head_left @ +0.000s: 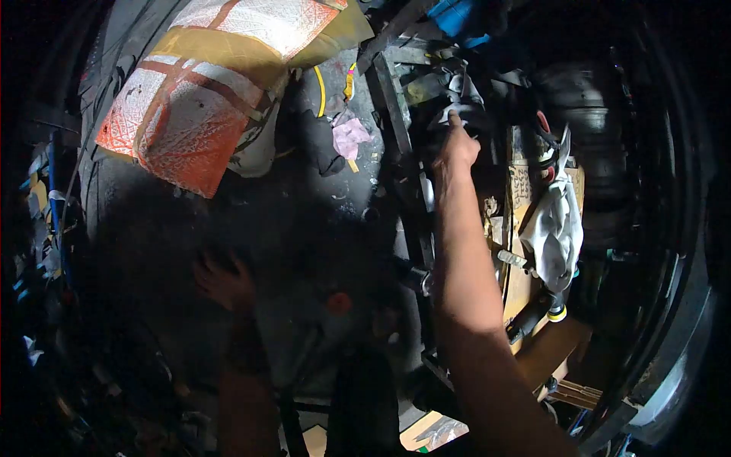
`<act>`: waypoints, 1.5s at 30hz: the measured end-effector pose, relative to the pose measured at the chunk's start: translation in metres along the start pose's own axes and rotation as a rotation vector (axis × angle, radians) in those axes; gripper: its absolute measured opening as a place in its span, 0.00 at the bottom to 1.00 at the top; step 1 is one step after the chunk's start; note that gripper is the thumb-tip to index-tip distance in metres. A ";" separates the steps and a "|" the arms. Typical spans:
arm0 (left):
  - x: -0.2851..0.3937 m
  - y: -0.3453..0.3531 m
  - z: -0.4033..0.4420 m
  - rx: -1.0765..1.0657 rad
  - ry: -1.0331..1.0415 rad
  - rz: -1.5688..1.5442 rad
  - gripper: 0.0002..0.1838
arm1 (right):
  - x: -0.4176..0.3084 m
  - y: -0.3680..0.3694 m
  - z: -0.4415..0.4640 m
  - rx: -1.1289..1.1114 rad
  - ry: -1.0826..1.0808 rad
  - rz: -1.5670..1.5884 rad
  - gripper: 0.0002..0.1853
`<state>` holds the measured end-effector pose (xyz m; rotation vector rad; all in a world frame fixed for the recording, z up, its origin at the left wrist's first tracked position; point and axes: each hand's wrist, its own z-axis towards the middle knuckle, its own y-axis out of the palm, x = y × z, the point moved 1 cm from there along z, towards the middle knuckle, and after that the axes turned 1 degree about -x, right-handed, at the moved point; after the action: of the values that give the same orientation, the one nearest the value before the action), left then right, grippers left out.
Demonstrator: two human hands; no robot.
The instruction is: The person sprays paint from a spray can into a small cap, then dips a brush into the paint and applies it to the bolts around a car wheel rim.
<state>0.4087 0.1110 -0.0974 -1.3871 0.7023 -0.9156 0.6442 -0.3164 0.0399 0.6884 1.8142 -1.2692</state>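
My right hand reaches forward, its index finger stretched out and its thumb apart from it. The fingertip overlaps a whitish, crumpled-looking thing among dark clutter; I cannot tell whether it touches. My other fingers on that side are mostly hidden. In deep shadow at lower left, my left hand hangs with its fingers spread and nothing visible in them. Beyond it lies a bulky bundle wrapped in orange-and-white sheeting and brown tape.
A dark frame bar runs between the floor and the clutter at right. A pale grey cloth lies over cardboard. A pink crumpled cloth and a yellow strip lie on the floor. Dark ribbed forms stand at far right.
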 end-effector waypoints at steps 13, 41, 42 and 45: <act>-0.012 0.009 -0.015 -0.064 -0.011 -0.003 0.37 | -0.159 0.014 -0.023 -0.295 -0.176 0.300 0.18; -0.009 0.012 -0.004 -0.049 -0.029 0.009 0.36 | -0.133 0.055 0.098 -0.835 -1.138 -2.124 0.26; -0.009 0.011 -0.005 -0.059 -0.034 0.012 0.35 | -0.128 0.055 0.099 -0.847 -1.163 -2.168 0.25; -0.006 0.010 -0.008 -0.075 -0.058 -0.003 0.37 | -0.122 0.056 0.102 -0.911 -1.132 -2.272 0.24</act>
<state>0.4003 0.1120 -0.1088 -1.4757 0.6967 -0.8556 0.7842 -0.3907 0.0973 -2.6237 1.1604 -0.9521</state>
